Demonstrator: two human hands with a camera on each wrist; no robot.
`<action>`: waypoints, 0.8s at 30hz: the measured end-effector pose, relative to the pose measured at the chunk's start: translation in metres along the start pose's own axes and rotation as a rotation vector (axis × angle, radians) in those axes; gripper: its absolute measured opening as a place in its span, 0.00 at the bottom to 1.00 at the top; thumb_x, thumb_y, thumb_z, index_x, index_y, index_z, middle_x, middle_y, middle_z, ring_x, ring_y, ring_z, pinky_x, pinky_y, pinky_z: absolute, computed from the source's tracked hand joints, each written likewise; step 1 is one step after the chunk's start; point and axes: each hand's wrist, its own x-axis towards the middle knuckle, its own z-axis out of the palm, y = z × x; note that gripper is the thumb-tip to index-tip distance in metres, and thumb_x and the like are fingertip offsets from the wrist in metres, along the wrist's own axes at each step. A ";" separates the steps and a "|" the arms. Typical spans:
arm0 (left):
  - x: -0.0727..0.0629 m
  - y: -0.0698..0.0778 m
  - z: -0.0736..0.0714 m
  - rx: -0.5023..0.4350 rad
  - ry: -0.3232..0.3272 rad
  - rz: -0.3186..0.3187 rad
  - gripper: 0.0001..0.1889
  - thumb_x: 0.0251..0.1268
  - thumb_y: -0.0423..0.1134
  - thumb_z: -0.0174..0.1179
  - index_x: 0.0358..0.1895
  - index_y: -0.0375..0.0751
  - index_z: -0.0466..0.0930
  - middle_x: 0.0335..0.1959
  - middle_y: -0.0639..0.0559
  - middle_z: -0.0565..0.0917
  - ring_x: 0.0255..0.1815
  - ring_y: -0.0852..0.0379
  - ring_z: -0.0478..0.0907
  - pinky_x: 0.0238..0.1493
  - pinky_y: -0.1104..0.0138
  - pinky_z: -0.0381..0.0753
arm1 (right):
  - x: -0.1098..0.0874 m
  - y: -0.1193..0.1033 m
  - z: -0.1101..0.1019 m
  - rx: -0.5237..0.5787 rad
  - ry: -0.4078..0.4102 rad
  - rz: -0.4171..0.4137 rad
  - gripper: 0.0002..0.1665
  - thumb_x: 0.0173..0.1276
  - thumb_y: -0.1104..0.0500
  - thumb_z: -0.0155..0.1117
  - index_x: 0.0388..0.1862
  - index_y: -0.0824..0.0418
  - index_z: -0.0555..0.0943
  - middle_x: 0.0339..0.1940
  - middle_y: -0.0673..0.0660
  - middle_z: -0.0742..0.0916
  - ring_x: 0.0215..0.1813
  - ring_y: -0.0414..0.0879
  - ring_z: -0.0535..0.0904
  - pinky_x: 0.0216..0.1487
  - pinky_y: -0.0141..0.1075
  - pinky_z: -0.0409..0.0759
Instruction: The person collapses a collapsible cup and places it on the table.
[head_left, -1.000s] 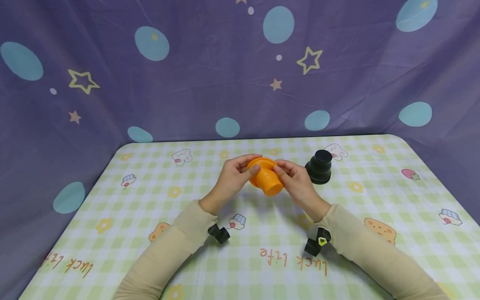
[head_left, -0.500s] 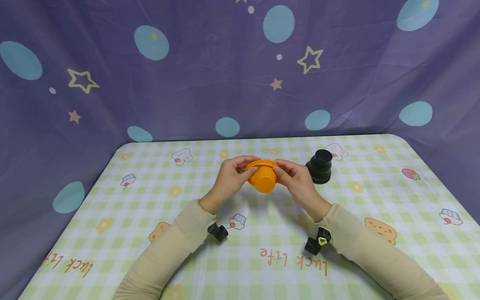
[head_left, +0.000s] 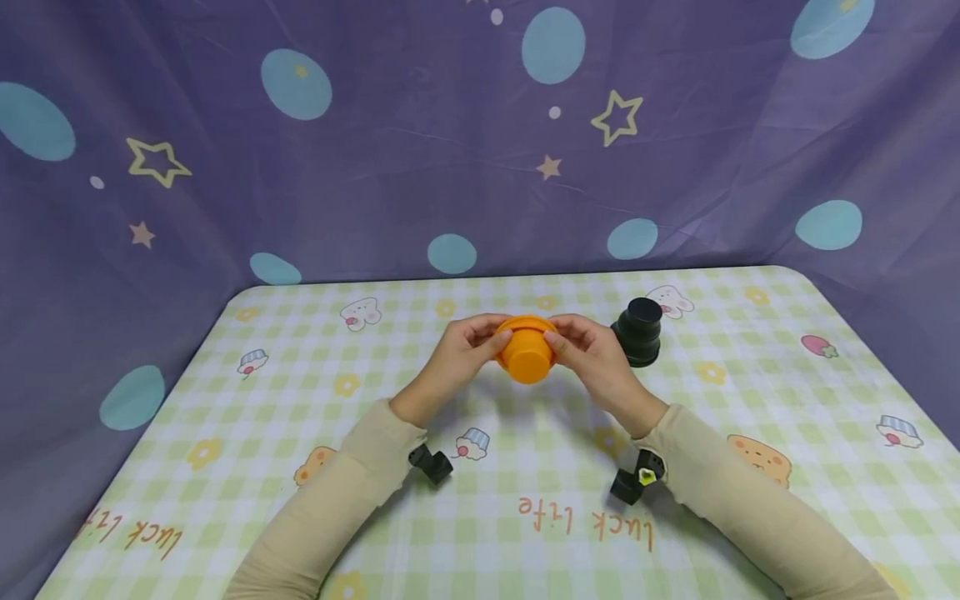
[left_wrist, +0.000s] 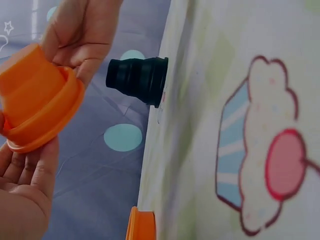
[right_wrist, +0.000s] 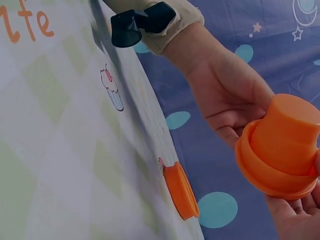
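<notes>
My fingers, both hands: L hand at 9 o'clock, R hand at 3 o'clock, pinching the rim of the orange cup betw. them, thumbs on near side, other fingers curled behind. Cup's held off the tbl, tilted, wide rim twd 12, narrow end twd 6 o'clock/me. Black cup just past R hand, approx 3 o'clock from the orange one, upright on tbl, wide rim down, stepped sides. Low orange piece also on tbl, seen in wrist views only; cut off in L wrist view, so can't tell exactly what it is. Wrist cams: L cam at 7–8 o'clock, R cam at 4–5. Checked tablecloth below, purple backdrop at 12.
</notes>
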 end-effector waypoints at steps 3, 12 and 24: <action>-0.001 0.002 -0.001 -0.020 -0.026 -0.007 0.15 0.68 0.35 0.56 0.53 0.29 0.77 0.42 0.42 0.83 0.35 0.56 0.81 0.39 0.66 0.83 | 0.000 0.000 -0.001 0.009 -0.005 0.039 0.12 0.70 0.66 0.55 0.50 0.72 0.74 0.36 0.49 0.85 0.35 0.40 0.81 0.40 0.32 0.82; -0.003 0.004 -0.003 0.039 -0.046 -0.034 0.16 0.63 0.31 0.61 0.53 0.30 0.78 0.45 0.43 0.83 0.36 0.55 0.78 0.35 0.69 0.81 | 0.001 0.000 -0.001 -0.063 -0.122 0.086 0.20 0.68 0.61 0.61 0.53 0.73 0.72 0.41 0.51 0.83 0.39 0.43 0.80 0.45 0.33 0.81; 0.000 0.004 -0.003 0.112 -0.065 -0.056 0.13 0.61 0.32 0.63 0.47 0.29 0.80 0.39 0.44 0.83 0.33 0.55 0.77 0.36 0.62 0.81 | 0.001 0.001 -0.003 -0.190 -0.135 0.015 0.18 0.67 0.64 0.61 0.52 0.73 0.74 0.41 0.55 0.83 0.40 0.45 0.79 0.42 0.32 0.81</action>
